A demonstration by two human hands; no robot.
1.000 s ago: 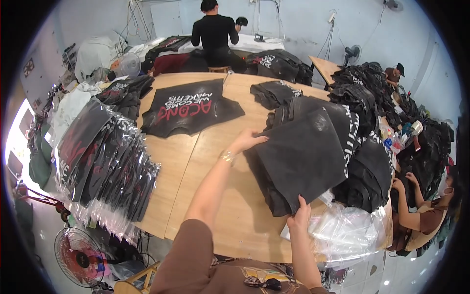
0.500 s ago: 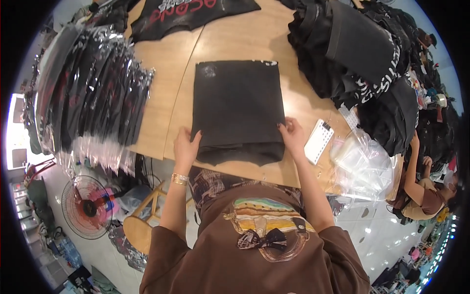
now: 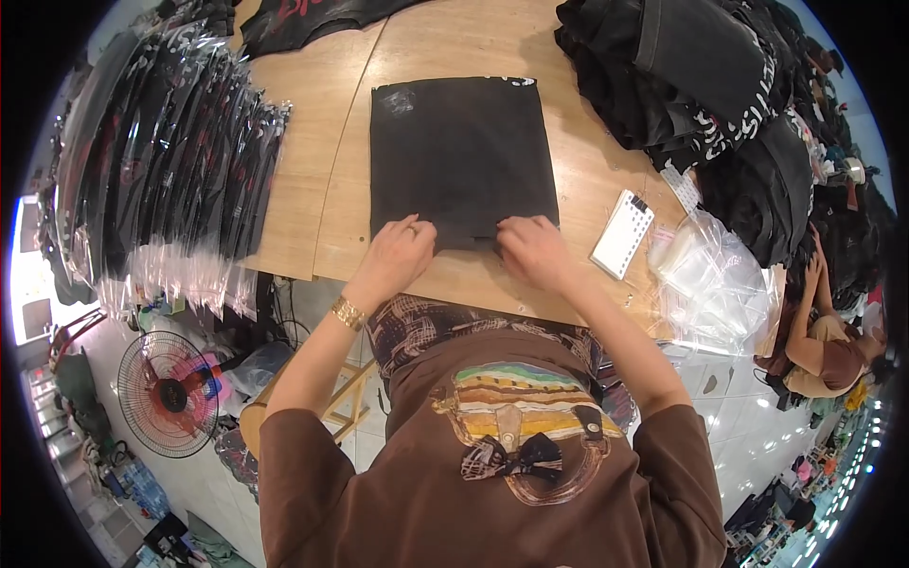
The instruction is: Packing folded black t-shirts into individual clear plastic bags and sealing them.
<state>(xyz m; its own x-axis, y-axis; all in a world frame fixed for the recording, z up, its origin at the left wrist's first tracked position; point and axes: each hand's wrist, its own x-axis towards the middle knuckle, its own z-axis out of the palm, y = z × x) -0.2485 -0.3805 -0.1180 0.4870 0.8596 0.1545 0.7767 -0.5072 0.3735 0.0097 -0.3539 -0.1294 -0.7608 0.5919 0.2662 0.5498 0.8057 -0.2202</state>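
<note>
A folded blk garment [image 3: 464, 161] lies flat on a wooden table [image 3: 317, 189] directly in front of a worker in a brown T-shirt [image 3: 473, 417], both hands on its near edge. L hand [image 3: 402, 248], w/ gold bracelet [image 3: 347, 312] at the wrist, & R hand [image 3: 535, 248] are narrowed, fingers curled on the cloth & holding the edge nr its two corners; undersides of the fingertips are hidden. Garment's lower layers can't be made out.

Cut off at top: a dark garment w/ red lettering [image 3: 317, 21], only pt. of the print in frame. At L, a bagged stack [image 3: 170, 161] of dark garments in clear film; glare breaks up its red & pale print. At R, a dark garment pile [image 3: 644, 80] bears bold white lettering, partly lost in folds. On the folded garment, white print bits show only at the far R corner, too fragmentary to read, w/ a pale smudge far L.

Btwn R hand & the clear plastic bags [image 3: 715, 289] sits a white card [image 3: 622, 235] w/ rows of small dark marks, too tiny to make out, & a blk clip. Far R, a co-worker [image 3: 828, 350] is pt. lost in the dark rim.
</note>
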